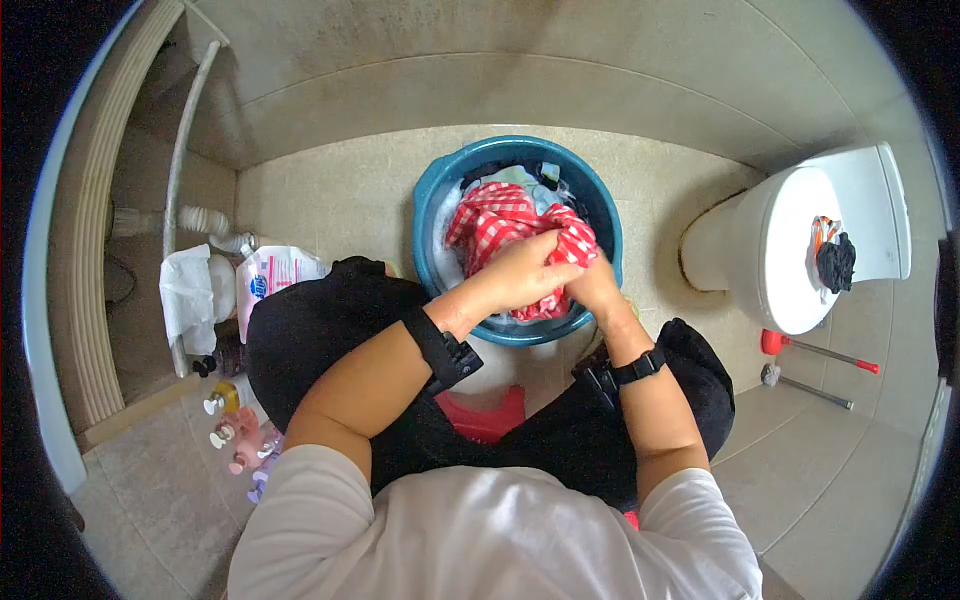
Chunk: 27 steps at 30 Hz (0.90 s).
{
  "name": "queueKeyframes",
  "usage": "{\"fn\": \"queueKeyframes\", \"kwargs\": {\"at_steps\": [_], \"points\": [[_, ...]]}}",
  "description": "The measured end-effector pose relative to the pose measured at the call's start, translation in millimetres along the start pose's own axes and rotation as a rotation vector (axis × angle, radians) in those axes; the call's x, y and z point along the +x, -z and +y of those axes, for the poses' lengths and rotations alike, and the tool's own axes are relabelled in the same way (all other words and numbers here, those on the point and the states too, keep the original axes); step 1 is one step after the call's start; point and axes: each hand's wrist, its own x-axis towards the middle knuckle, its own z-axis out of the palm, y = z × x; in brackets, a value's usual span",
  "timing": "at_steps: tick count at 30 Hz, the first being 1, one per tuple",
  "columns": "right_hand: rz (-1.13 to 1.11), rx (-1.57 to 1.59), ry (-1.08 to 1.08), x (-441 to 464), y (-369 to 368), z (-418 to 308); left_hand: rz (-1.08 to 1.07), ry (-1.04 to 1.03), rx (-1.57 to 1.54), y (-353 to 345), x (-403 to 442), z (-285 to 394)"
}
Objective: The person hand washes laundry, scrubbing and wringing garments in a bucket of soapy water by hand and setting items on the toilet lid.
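A red-and-white checked cloth lies bunched over the wet laundry in a blue basin. My left hand reaches across the basin's near side, its fingers closed on a fold of this cloth. Close against it, my right hand grips the same cloth, and part of its fingers is hidden behind the fabric and the left hand. White suds show along the basin's left inner side. Pale green and dark fabric sticks out behind the checked cloth.
On the right stands a white toilet with a black and orange bundle on its lid. A red plunger lies nearby. At left are a detergent pouch, several pump bottles and a rail. Something red shows below me.
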Motion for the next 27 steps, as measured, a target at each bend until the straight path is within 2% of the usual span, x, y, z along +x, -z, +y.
{"fn": "queueKeyframes", "kwargs": {"at_steps": [1,2,3,4,5,6,7,8,11,12,13,14,15,16,18,19,20,22,23,26,27], "points": [[0.145,0.004,0.046,-2.1,6.0,3.8,-0.053,-0.054,-0.029,-3.3,-1.9,1.1],[0.195,0.477,0.007,5.5,11.7,7.2,-0.107,-0.108,-0.057,-7.6,-5.2,2.5],[0.150,0.661,-0.012,6.9,20.6,9.4,-0.165,-0.126,-0.115,-12.2,-7.5,2.5],[0.104,0.844,-0.033,5.3,32.7,-1.3,-0.129,-0.101,-0.097,-15.9,-10.5,1.7],[0.176,1.309,-0.237,4.5,32.1,-16.0,-0.062,-0.087,-0.211,-22.6,-6.7,-13.6],[0.097,1.446,-0.201,6.1,38.0,-20.7,0.004,-0.076,-0.325,-21.8,-3.8,-9.8],[0.051,1.547,-0.185,4.0,39.1,-26.2,-0.012,0.197,-0.171,-11.8,-4.3,-5.0],[0.003,1.646,-0.169,1.6,38.6,-32.2,0.100,0.235,0.091,-7.4,-1.1,-7.2],[-0.248,1.652,-0.260,-1.1,29.7,-26.0,0.390,0.035,0.358,-5.6,3.8,-27.3],[-0.331,1.615,-0.292,-5.7,27.2,-30.4,0.390,0.036,0.358,-4.2,3.2,-28.6],[-0.427,1.556,-0.210,-7.7,25.4,-34.2,0.366,-0.013,0.493,-1.3,2.7,-30.2],[-0.391,1.443,-0.209,-8.7,20.1,-39.5,0.341,-0.064,0.628,1.7,3.4,-31.5],[-0.360,1.427,-0.235,-10.0,20.9,-44.0,0.341,-0.063,0.627,2.6,6.2,-35.3],[-0.328,1.410,-0.259,-10.1,22.6,-48.4,0.317,-0.014,0.358,4.2,10.7,-39.2],[-0.201,1.182,-0.331,-8.6,31.2,-58.9,0.256,0.085,-0.179,11.0,20.6,-46.8],[-0.280,1.072,-0.368,1.2,37.2,-45.1,0.223,0.188,-0.608,22.3,22.0,-34.1],[-0.128,0.926,-0.359,3.6,39.6,-33.1,0.261,0.289,-1.034,32.9,21.2,-21.1],[0.066,0.740,-0.190,10.2,46.8,-24.9,0.130,0.236,-1.371,52.6,14.9,17.6],[0.200,0.663,-0.197,8.2,57.8,-36.6,0.115,0.180,-1.423,58.9,12.6,21.0],[0.363,0.637,-0.234,8.2,88.1,-29.5,0.118,0.048,-1.436,76.3,11.5,18.2],[0.292,0.637,-0.192,6.3,90.7,-35.3,0.103,0.048,-1.445,76.1,8.8,22.1]]}}
